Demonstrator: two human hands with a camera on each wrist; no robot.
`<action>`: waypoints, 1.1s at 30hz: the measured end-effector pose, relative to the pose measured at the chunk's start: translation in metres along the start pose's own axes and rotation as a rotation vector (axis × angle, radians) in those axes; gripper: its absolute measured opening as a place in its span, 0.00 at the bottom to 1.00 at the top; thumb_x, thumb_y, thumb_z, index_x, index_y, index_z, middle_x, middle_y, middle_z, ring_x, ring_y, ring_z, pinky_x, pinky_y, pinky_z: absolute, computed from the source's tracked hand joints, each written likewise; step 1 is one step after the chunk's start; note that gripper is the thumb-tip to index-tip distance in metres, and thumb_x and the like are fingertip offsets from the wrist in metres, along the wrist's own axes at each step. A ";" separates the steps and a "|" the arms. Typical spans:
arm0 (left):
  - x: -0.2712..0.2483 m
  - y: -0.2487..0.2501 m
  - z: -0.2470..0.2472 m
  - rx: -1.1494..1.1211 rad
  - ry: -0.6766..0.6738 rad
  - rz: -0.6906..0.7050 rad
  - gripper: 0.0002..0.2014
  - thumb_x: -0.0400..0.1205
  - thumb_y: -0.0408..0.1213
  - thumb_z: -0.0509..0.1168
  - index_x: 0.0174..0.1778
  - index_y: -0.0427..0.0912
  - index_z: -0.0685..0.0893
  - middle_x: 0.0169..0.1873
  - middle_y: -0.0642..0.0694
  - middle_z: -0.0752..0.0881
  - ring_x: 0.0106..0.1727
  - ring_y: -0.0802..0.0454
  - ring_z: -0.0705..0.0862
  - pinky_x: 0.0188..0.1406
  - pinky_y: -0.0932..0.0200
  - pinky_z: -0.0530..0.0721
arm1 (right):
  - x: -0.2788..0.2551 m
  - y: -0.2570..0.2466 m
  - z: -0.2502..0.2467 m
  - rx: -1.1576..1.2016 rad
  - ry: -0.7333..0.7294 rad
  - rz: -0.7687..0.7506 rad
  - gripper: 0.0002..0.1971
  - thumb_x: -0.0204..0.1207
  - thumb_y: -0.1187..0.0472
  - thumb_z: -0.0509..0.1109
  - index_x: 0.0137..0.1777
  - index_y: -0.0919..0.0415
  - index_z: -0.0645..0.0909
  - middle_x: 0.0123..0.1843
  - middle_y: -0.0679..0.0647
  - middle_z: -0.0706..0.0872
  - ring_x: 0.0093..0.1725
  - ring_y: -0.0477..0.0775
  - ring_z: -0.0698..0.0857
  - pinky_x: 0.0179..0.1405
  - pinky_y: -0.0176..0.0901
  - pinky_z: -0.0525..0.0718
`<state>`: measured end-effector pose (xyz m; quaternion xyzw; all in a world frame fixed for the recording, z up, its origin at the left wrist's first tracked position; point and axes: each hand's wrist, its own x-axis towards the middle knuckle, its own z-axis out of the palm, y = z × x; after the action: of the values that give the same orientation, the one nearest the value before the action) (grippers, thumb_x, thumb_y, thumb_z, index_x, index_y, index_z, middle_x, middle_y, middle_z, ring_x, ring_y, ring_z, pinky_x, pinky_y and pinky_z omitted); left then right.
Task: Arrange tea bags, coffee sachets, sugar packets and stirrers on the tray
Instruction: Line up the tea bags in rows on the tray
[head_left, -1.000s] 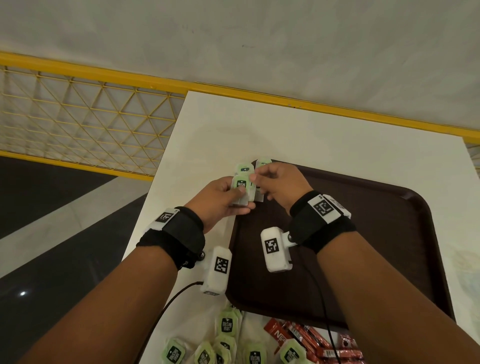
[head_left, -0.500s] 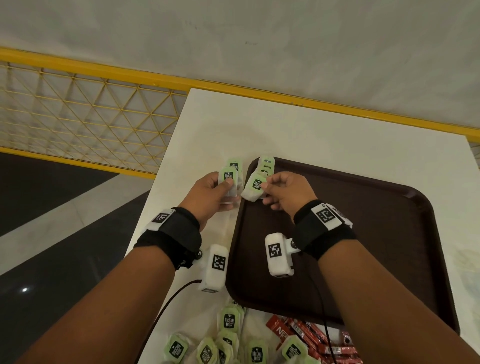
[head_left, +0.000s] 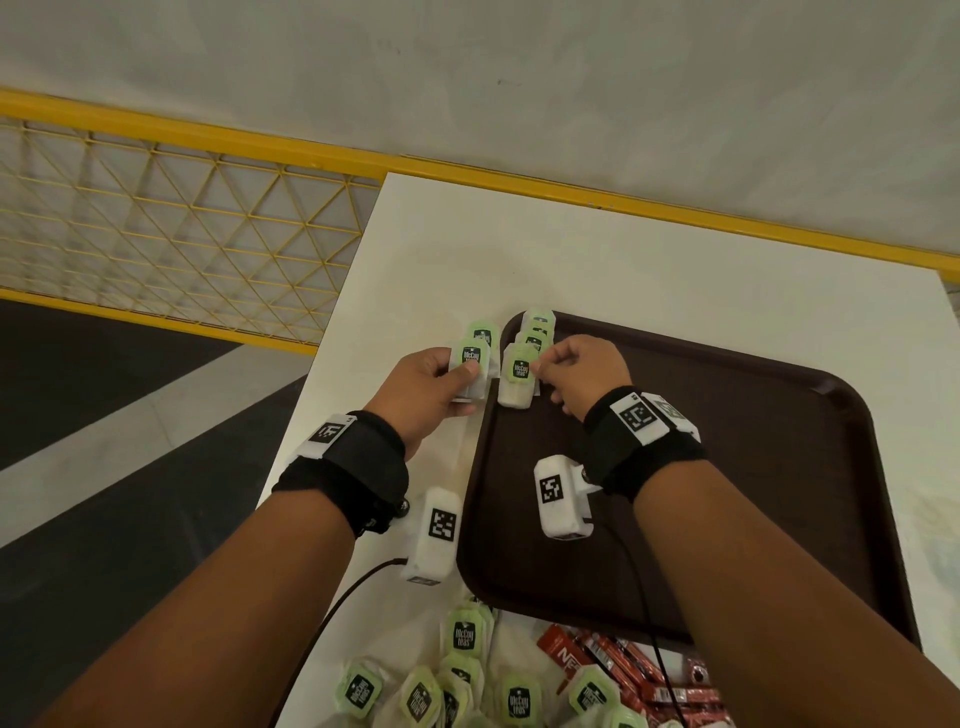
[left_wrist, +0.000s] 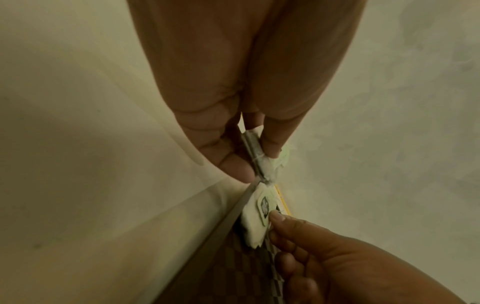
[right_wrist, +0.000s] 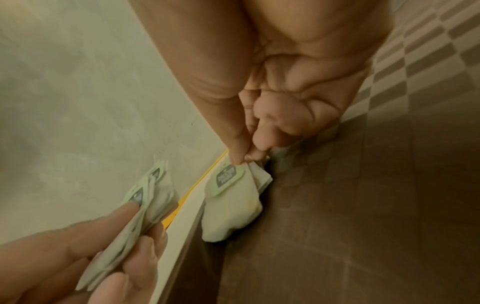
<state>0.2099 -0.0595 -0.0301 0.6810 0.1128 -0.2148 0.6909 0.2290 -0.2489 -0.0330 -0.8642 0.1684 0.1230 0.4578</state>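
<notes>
My left hand grips a small stack of green-tagged tea bags just left of the dark brown tray, over the white table. My right hand pinches one tea bag by its green tag at the tray's far left corner; the bag's lower end touches the tray floor. Behind it a short row of tea bags lies on the tray. In the right wrist view the pinched tea bag hangs from thumb and finger, beside the left hand's stack. The left wrist view shows the stack edge-on.
Several loose tea bags and red coffee sachets lie on the white table near me, below the tray. A yellow mesh railing runs along the left and far side. The tray's middle and right hold nothing.
The right hand has drawn one tea bag out of the left hand's stack and lowered it onto the tray's far left corner. The left hand has shifted slightly left with the remaining bags.
</notes>
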 end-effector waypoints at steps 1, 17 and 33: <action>0.000 -0.001 -0.001 0.002 0.001 0.002 0.09 0.87 0.35 0.62 0.57 0.36 0.85 0.48 0.45 0.87 0.42 0.57 0.85 0.38 0.67 0.86 | -0.002 0.000 -0.001 0.000 0.017 -0.018 0.05 0.76 0.57 0.75 0.42 0.57 0.83 0.37 0.51 0.86 0.27 0.46 0.81 0.27 0.38 0.78; -0.004 -0.004 0.002 0.027 0.070 0.032 0.08 0.85 0.29 0.65 0.57 0.29 0.82 0.47 0.40 0.85 0.49 0.49 0.87 0.42 0.64 0.90 | -0.023 0.001 0.007 0.262 -0.120 0.070 0.04 0.78 0.64 0.73 0.42 0.57 0.82 0.37 0.55 0.87 0.29 0.47 0.84 0.27 0.36 0.82; -0.009 -0.006 0.007 0.206 0.110 0.091 0.06 0.83 0.33 0.69 0.52 0.38 0.88 0.50 0.37 0.90 0.45 0.51 0.86 0.39 0.64 0.88 | -0.034 -0.003 0.001 0.209 -0.076 0.064 0.08 0.81 0.55 0.69 0.49 0.59 0.84 0.43 0.57 0.89 0.30 0.45 0.81 0.28 0.36 0.81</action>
<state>0.1982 -0.0652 -0.0313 0.7635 0.0966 -0.1559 0.6192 0.1992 -0.2399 -0.0189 -0.8006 0.1907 0.1519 0.5474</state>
